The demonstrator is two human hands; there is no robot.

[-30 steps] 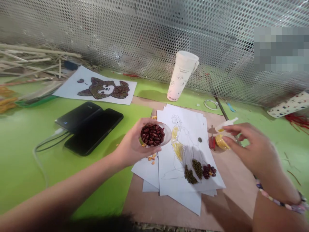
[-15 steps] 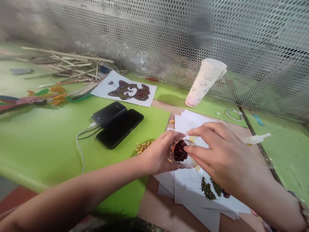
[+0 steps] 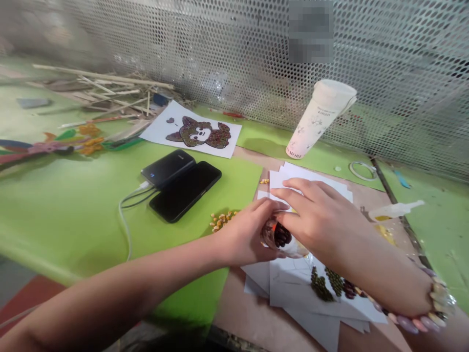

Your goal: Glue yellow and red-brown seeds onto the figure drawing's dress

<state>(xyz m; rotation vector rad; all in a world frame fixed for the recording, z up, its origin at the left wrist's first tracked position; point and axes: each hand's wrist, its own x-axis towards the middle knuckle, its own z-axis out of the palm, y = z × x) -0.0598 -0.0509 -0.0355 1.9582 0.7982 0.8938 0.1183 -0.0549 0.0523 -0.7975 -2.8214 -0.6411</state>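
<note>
My left hand [image 3: 244, 232] is wrapped around a small clear cup [image 3: 268, 235], tilted so its mouth faces me. Dark red beans [image 3: 282, 236] show inside it. Over the cup's mouth is my right hand [image 3: 322, 220], its fingers apart and the lowest one at the rim; no bean shows in them. Below lie white paper sheets [image 3: 289, 291], the top one bearing pencil lines, rows of green beans [image 3: 321, 286] and a few dark red beans [image 3: 349, 289]. My right hand hides part of the sheet. Yellow corn kernels [image 3: 220, 221] are heaped beside my left wrist.
A black phone [image 3: 186, 191] leans by a power bank [image 3: 168, 168] with a white cable [image 3: 122, 220]. Behind are a bean-covered dog picture [image 3: 200, 134], a pale tumbler [image 3: 317, 122] and thin sticks [image 3: 117, 95]. A glue bottle [image 3: 395, 210] lies right; perforated metal [image 3: 238, 54] borders the back.
My right hand's fingers have shifted from among the beans to the cup's upper rim. The view has shifted slightly, bringing the wrist's bead bracelet more into sight.
</note>
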